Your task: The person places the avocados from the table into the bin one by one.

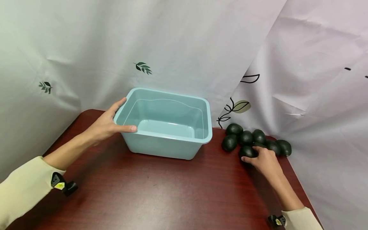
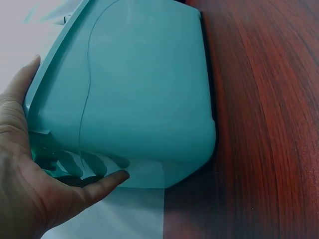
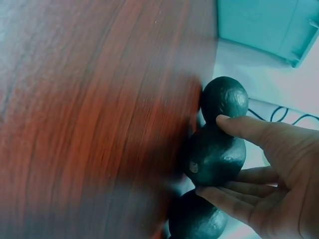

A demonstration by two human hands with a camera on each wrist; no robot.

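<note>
Right hand (image 1: 267, 161) pinches a glossy, rounded avocado (image 3: 217, 157), partly hiding its neighbour (image 1: 258, 144); left hand (image 1: 107, 125) spreads visible fingers against the smooth tub (image 1: 161, 149)!

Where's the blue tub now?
In the head view, the tub sits on the far part of the table, left of the avocados, with the left hand at its left end.

A reddish-brown wooden table (image 1: 172, 185) with dark streaks of grain and rounded back corners stands against pale, wrinkled cloth (image 1: 178, 41) that hangs behind it and down both sides. The cloth carries small dark green sprigs (image 1: 143, 68) and, toward the right, a black-outlined branch (image 1: 230, 110) with one green-filled leaf. Soft light leaves a dull sheen on the tabletop.
</note>
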